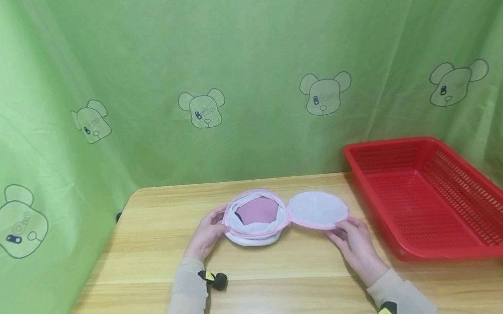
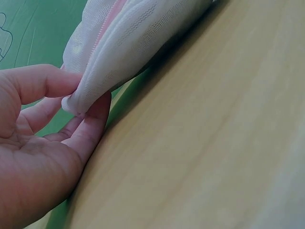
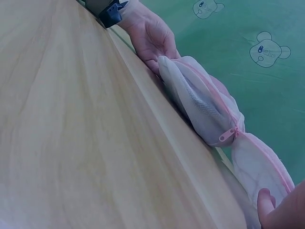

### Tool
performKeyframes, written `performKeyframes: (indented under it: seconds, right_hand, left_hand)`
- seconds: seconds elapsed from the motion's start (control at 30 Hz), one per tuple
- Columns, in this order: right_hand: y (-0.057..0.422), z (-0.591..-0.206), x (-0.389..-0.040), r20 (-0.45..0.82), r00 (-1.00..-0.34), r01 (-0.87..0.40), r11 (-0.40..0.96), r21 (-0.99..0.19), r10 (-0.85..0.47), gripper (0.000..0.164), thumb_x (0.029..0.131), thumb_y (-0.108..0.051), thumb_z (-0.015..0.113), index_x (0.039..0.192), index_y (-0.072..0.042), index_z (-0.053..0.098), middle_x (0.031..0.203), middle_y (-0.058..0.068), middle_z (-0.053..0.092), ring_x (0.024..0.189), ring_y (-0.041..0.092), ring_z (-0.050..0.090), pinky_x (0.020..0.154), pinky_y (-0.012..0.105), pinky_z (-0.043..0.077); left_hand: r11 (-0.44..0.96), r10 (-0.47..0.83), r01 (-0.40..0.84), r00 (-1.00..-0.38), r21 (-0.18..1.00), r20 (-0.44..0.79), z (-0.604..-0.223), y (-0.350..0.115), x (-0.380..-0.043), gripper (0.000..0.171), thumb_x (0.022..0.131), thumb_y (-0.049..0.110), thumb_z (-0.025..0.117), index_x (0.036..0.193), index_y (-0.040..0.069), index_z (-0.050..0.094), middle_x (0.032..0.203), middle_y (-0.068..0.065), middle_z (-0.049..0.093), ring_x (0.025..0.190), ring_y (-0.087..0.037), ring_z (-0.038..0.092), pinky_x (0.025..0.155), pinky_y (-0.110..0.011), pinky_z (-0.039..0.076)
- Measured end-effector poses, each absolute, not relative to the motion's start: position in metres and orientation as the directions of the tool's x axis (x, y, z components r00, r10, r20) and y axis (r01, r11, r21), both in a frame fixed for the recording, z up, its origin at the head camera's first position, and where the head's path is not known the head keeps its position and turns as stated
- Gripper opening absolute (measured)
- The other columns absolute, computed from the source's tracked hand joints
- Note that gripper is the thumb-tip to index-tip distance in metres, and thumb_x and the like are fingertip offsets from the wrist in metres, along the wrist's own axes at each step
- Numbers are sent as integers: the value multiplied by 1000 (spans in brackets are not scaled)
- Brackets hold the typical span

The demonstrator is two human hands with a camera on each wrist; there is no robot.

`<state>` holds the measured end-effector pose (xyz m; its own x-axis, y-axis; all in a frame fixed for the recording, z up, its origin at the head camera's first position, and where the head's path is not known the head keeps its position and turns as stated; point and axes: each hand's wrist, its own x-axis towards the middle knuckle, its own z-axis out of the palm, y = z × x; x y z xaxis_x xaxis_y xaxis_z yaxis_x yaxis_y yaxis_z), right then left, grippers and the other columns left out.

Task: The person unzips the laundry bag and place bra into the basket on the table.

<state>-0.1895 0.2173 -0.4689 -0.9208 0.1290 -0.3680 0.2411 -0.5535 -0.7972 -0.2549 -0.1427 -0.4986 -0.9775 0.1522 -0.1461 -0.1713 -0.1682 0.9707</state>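
Note:
A round white mesh laundry bag (image 1: 255,240) with pink zip edging sits on the table, unzipped. Its circular lid (image 1: 317,208) is folded out to the right, joined to the bag at one side. Inside lies a mauve item (image 1: 258,211) with a dark edge; its kind cannot be told. My left hand (image 1: 205,236) pinches the bag's left rim between thumb and fingers, as the mesh fabric (image 2: 124,52) in the left wrist view confirms. With thumb and fingers my right hand (image 1: 355,243) holds the lid's right edge. A pink zip pull (image 3: 228,135) hangs near the lid's joint.
To the right stands a red plastic basket (image 1: 388,232) with slotted walls, close beside the right hand. The wooden table (image 1: 265,297) ends at a back edge against a green curtain (image 1: 249,36) printed with bear heads. Both wrists wear small black cameras (image 1: 219,281).

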Motion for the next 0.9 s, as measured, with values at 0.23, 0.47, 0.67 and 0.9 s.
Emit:
performKeyframes:
  seconds: [0.23, 0.47, 0.67, 0.9]
  right_hand:
    - [218, -466, -189, -374, -920, 250, -561, -789, 116, 31, 98, -2, 43, 121, -14, 28, 137, 2, 34, 114, 10, 54, 107, 29, 48]
    - [223, -465, -184, -362, -927, 256, -537, -803, 99, 31, 100, -7, 47, 126, -13, 33, 132, 1, 39, 111, 8, 57, 107, 27, 47]
    - [229, -463, -178, -374, -922, 268, -535, -801, 99, 35, 100, -7, 46, 127, -17, 25, 129, -3, 37, 112, 7, 54, 108, 25, 46]
    - [232, -459, -173, -405, -908, 287, -550, -784, 105, 44, 99, -5, 45, 129, -21, 16, 123, -2, 35, 103, 5, 56, 107, 26, 47]
  left_hand:
    - [-167, 155, -172, -977, 971, -147, -499, -144, -255, 72, 74, -19, 58, 141, 5, 47, 148, -18, 44, 129, -27, 49, 96, -27, 54]
    - [-172, 157, -182, -975, 968, -156, -498, -143, -255, 72, 73, -19, 58, 140, 6, 48, 147, -17, 46, 126, -25, 52, 95, -27, 54]
    - [-172, 150, -184, -976, 968, -159, -497, -143, -254, 72, 73, -20, 57, 140, 5, 48, 147, -18, 46, 124, -25, 53, 94, -27, 55]
    - [-173, 160, -182, -975, 968, -154, -498, -143, -254, 72, 74, -19, 57, 141, 6, 47, 150, -18, 42, 128, -28, 50, 96, -27, 54]
